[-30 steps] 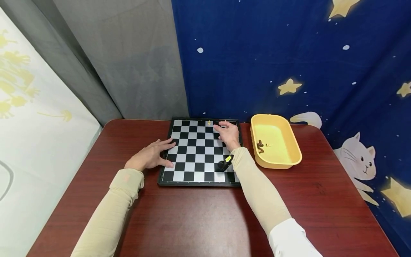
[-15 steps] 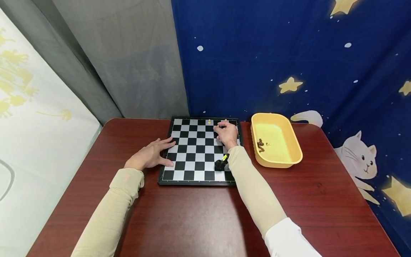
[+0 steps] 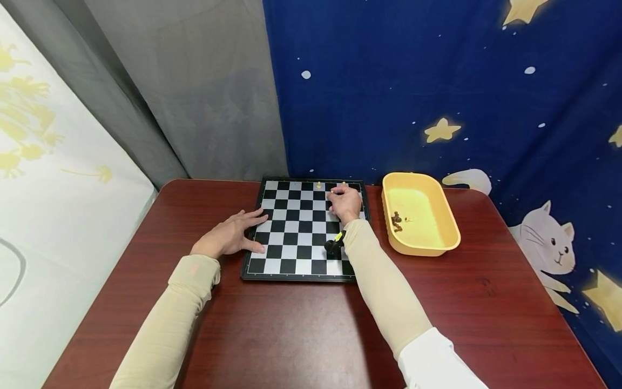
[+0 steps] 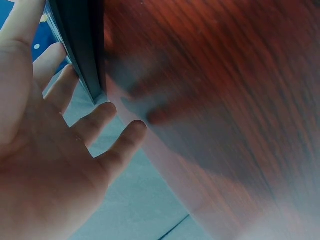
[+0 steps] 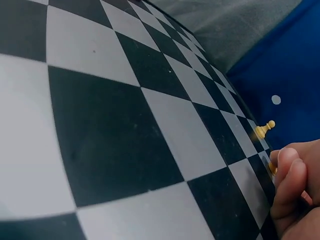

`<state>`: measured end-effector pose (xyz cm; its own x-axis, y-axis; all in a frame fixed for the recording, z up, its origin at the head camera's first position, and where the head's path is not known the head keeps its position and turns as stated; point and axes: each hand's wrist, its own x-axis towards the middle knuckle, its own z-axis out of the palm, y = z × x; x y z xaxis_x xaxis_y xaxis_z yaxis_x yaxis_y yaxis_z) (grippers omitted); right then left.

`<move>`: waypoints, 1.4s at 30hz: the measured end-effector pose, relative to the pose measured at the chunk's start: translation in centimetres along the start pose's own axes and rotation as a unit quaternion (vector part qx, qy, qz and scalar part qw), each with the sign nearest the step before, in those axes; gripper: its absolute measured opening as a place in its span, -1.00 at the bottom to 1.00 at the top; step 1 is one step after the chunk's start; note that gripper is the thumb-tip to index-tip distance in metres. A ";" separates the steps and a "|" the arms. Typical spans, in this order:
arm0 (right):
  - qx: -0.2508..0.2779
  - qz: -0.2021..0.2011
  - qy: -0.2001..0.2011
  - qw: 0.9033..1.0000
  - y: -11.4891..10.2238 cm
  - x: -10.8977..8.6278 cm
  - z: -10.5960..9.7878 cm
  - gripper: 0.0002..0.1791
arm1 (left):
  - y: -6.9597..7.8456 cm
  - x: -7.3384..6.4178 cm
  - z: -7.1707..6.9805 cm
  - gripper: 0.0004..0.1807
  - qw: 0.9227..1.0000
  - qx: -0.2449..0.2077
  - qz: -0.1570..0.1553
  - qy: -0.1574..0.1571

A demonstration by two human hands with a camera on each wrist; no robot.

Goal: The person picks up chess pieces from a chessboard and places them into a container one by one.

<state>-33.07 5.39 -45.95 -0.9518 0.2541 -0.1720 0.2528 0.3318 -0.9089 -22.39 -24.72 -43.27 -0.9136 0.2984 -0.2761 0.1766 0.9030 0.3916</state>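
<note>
A black-and-white chessboard (image 3: 290, 237) lies on the table. My left hand (image 3: 228, 233) rests at its left edge, fingers spread, thumb and fingertips over the border. In the left wrist view the fingers reach alongside the dark board edge (image 4: 80, 45). Over the far right squares my right hand (image 3: 346, 205) bends its fingers and thumb together, pinching a small yellow chess piece (image 5: 272, 168) mostly hidden behind the fingertips. Left of it a yellow pawn (image 5: 264, 129) stands upright on the far row. Another yellow piece (image 3: 344, 183) shows just beyond the right hand.
Right of the board stands a yellow plastic tub (image 3: 427, 216), with dark brown pieces (image 3: 396, 221) and a small yellow piece (image 3: 408, 220) inside. A black wrist camera (image 3: 333, 246) overlaps the board. Grey and blue curtains (image 3: 369, 108) hang behind the reddish-brown table (image 3: 291, 335).
My right hand's fingers have drawn together, and the forearm has shifted slightly left. My left hand keeps its place on the board edge.
</note>
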 end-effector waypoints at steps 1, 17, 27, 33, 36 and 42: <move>0.000 0.003 0.001 1.000 0.0 0.0 0.0 -0.84 | 0.0 0.0 0.0 0.08 1.000 0.000 0.002 0.001; 0.005 0.006 0.007 1.000 -0.2 -0.2 0.0 -0.89 | 0.0 -0.1 -0.2 0.09 1.000 0.000 0.002 0.001; 0.019 0.012 -0.023 0.999 -0.4 -0.1 -0.5 -0.87 | 0.3 -0.2 -0.3 0.09 1.000 0.002 0.001 -0.002; -0.016 -0.002 -0.044 0.999 -0.8 -0.5 -1.1 -0.85 | 0.4 -0.4 -0.3 0.09 1.000 0.003 -0.002 -0.003; -0.019 -0.013 -0.048 0.999 -1.1 -0.8 -1.5 -0.84 | 0.5 -0.4 -0.3 0.09 1.000 0.003 -0.003 -0.004; -0.020 -0.041 -0.055 0.997 -2.0 -1.4 -2.3 -0.84 | 0.6 -0.3 -0.4 0.09 1.000 0.005 0.000 -0.005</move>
<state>-31.88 6.46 -43.07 -0.9823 0.1237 -0.1406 0.1781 0.3840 -0.9060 -22.14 -24.38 -42.63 -0.9099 0.3015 -0.2849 0.1803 0.9060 0.3830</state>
